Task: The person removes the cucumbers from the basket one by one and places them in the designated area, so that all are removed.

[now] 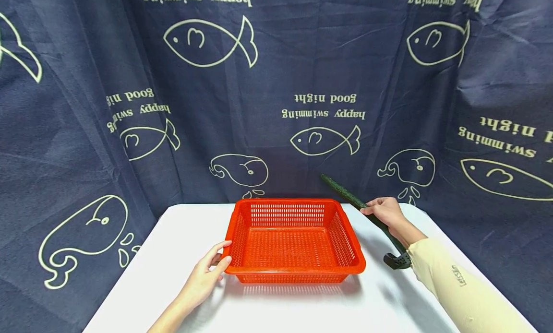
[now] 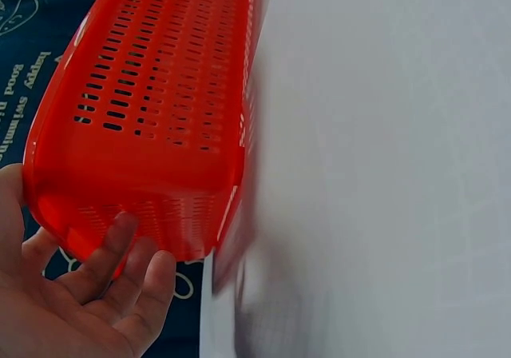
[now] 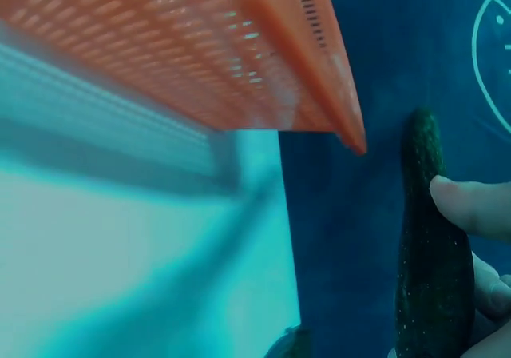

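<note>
A red plastic basket (image 1: pixel 289 271) with slotted sides sits at the middle of the white table, its inside showing only its bare mesh floor. My left hand (image 1: pixel 208 271) holds the basket's rim at the near left corner, thumb on the front and forefinger along the left side. In the left wrist view, the curled fingers (image 2: pixel 148 282) lie against the outside of that corner. To the right of the basket, my right hand (image 1: pixel 386 217) grips a long dark green cucumber (image 1: pixel 343 193) around its middle. The cucumber slants, its far end pointing up and left toward the curtain.
A dark blue curtain (image 1: pixel 319 59) with fish and whale drawings hangs behind the white table (image 1: pixel 259 314). A black bracket (image 1: pixel 396 261) sits at my right wrist, beside a cream sleeve (image 1: pixel 458 285). Shadows fall on the tabletop to the right of the basket.
</note>
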### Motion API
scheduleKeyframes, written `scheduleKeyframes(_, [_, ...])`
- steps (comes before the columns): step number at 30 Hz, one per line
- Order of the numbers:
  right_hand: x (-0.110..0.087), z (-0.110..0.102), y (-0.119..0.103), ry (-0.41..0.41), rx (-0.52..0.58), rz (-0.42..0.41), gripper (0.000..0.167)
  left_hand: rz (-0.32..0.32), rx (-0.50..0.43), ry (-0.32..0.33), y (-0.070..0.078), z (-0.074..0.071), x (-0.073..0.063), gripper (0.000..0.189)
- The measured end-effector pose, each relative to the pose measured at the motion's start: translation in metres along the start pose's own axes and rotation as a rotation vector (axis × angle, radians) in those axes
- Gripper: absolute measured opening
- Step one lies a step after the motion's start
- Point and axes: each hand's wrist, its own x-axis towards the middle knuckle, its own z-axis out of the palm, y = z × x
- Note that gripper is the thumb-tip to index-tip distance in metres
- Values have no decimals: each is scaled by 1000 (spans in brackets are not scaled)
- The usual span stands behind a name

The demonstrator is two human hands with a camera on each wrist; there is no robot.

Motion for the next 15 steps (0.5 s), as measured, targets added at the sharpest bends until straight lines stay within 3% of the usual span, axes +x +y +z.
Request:
scheduleKeyframes(4, [-3, -2, 10, 62, 15, 23, 24, 3, 4, -3, 1, 0, 1, 43])
scheduleKeyframes(15, [-12, 1, 46, 206, -1, 78, 20, 0, 1, 0, 1, 1, 0, 43])
